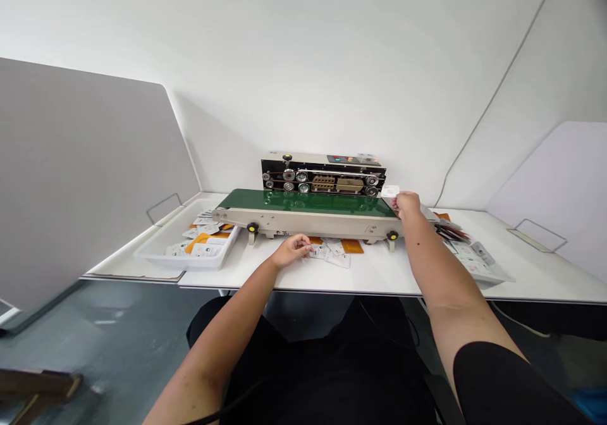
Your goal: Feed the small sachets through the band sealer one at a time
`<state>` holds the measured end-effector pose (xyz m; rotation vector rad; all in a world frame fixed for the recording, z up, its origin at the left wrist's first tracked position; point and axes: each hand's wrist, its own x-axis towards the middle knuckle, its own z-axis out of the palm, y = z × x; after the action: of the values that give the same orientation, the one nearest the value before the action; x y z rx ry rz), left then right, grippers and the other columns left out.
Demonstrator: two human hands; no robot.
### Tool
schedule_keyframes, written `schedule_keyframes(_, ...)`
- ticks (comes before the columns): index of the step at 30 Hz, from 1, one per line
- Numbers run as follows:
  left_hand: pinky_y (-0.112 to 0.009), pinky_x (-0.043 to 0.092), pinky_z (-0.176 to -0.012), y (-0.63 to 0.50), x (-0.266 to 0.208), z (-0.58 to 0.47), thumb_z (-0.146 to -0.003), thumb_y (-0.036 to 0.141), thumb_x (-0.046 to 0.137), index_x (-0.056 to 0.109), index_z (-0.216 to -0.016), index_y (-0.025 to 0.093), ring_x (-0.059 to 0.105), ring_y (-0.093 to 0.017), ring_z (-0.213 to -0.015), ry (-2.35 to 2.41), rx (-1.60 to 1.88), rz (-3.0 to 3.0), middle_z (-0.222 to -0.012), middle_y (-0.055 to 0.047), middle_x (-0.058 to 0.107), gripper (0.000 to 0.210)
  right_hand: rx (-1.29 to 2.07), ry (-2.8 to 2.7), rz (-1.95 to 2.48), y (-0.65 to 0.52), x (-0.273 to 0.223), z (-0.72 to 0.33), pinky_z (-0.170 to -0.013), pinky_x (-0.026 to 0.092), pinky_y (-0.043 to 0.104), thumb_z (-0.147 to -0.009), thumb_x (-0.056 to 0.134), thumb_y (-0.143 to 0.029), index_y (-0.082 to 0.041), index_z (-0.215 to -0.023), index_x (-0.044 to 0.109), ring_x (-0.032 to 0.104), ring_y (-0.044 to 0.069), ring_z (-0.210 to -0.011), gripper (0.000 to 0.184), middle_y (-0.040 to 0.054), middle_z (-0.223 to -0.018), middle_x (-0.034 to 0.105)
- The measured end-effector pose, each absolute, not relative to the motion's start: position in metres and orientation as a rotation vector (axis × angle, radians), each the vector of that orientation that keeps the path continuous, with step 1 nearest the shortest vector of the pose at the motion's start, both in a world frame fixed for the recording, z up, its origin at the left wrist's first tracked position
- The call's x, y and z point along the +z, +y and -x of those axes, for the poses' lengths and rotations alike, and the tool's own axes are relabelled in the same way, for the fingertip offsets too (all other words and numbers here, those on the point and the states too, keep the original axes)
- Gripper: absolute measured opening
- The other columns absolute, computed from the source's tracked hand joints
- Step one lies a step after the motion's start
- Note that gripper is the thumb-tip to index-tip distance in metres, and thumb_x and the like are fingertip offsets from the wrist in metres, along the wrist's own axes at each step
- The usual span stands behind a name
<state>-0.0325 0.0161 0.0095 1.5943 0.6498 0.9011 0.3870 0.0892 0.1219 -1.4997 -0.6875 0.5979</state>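
My right hand (406, 203) is closed in a pinch on a small white sachet (389, 191) with faint print. It holds the sachet upright at the right end of a band sealer (327, 175), beside the rollers and above the end of the green conveyor belt (303, 202). My left hand (293, 250) rests low at the table's front, its fingers loosely bent and apart, with nothing visible in them. Right by its fingertips lie several printed white sachets (327, 252) and orange-brown ones (352, 246), partly under the conveyor's front edge.
A white plastic bin (222, 257) of mixed sachets stands on the left of the table (379, 277). Another bin (497, 274), with sachets in and around it, sits at the right, partly behind my forearm. Grey partitions (95, 159) flank the table; a wall is behind.
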Motion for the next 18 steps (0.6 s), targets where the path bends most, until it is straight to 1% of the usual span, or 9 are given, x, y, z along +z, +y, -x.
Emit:
schedule_keyframes(5,-0.028,0.053,-0.068,0.018,0.006,0.033,-0.077,0.05,0.079,0.056,-0.09,0.016,0.066,-0.014,-0.067,0.646,0.911,-1.584,-0.087,-0.007,0.073,0.043,0.792,-0.681,1.492,0.107,0.128,-0.366,-0.039,0.031,0.014,-0.082,0.062,-0.009,-0.016,-0.08,0.054,0.042,0.006,-0.041,0.01,-0.0043,-0.05,0.047)
schedule_keyframes(11,-0.028,0.052,-0.067,0.02,0.004,0.033,-0.078,0.05,0.079,0.056,-0.09,0.016,0.066,-0.014,-0.068,0.643,0.916,-1.603,-0.088,-0.008,0.073,0.043,0.877,-0.73,1.472,0.115,0.133,-0.333,-0.039,0.032,0.014,-0.081,0.065,-0.01,-0.017,-0.079,0.053,0.041,0.006,-0.041,0.014,-0.005,-0.052,0.045)
schedule_keyframes(15,-0.027,0.051,-0.066,0.02,0.004,0.033,-0.078,0.05,0.078,0.056,-0.09,0.015,0.065,-0.013,-0.067,0.645,0.914,-1.619,-0.088,-0.008,0.073,0.043,0.81,-0.773,1.477,0.11,0.139,-0.318,-0.043,0.036,0.017,-0.081,0.067,-0.015,-0.016,-0.082,0.057,0.045,0.008,-0.046,0.01,-0.0027,-0.057,0.05)
schedule_keyframes(17,-0.027,0.051,-0.067,0.021,0.004,0.033,-0.079,0.05,0.076,0.057,-0.09,0.015,0.065,-0.014,-0.068,0.655,0.919,-1.643,-0.088,-0.008,0.073,0.042,0.712,-0.783,1.479,0.098,0.139,-0.31,-0.049,0.041,0.019,-0.083,0.066,-0.021,-0.016,-0.089,0.061,0.051,0.01,-0.054,0.009,0.0,-0.066,0.056)
schedule_keyframes(18,-0.027,0.051,-0.067,0.021,0.003,0.033,-0.08,0.051,0.075,0.057,-0.09,0.016,0.065,-0.014,-0.069,0.67,0.924,-1.667,-0.088,-0.008,0.073,0.04,0.599,-0.802,1.472,0.088,0.136,-0.304,-0.054,0.044,0.021,-0.084,0.064,-0.024,-0.017,-0.094,0.062,0.054,0.012,-0.061,0.012,0.0017,-0.073,0.059)
